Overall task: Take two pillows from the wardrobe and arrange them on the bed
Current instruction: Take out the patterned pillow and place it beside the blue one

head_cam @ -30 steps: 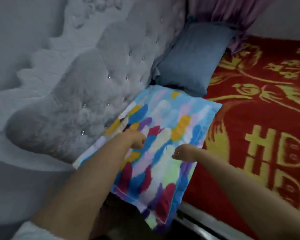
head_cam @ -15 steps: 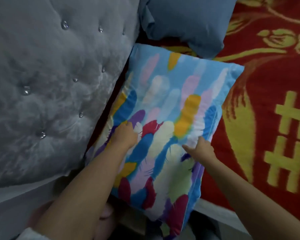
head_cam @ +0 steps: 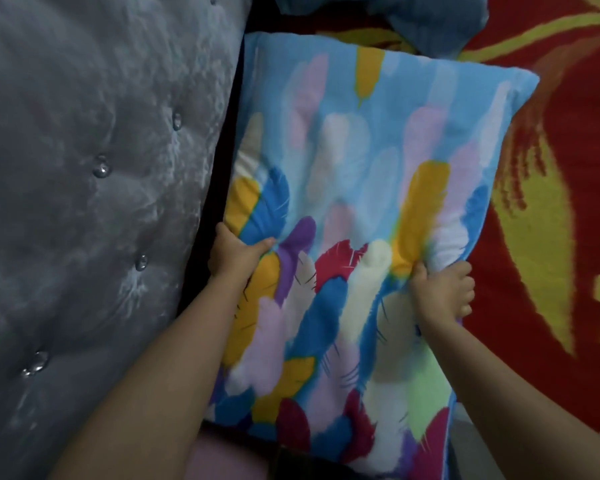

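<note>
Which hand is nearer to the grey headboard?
Left. The left hand grips the feather pillow edge beside the headboard; the right hand grips the far edge.

One cam only, head-worn, wide-angle, looking forward and steeply down along both forearms, which enter from the bottom edge. It sits v. close to the work: the feather-print pillow [head_cam: 368, 209] fills the middle of the frame, left hand [head_cam: 236, 252] on its left edge, right hand [head_cam: 442, 289] on its right side. Grey tufted headboard [head_cam: 94, 202] takes the whole left third, red and yellow bedspread [head_cam: 561, 168] the right side, and just a sliver of a blue pillow [head_cam: 433, 19] is cut off at the top edge. Edges bend a bit w/ the wide lens. No 2nd view, so no shared area.
</note>
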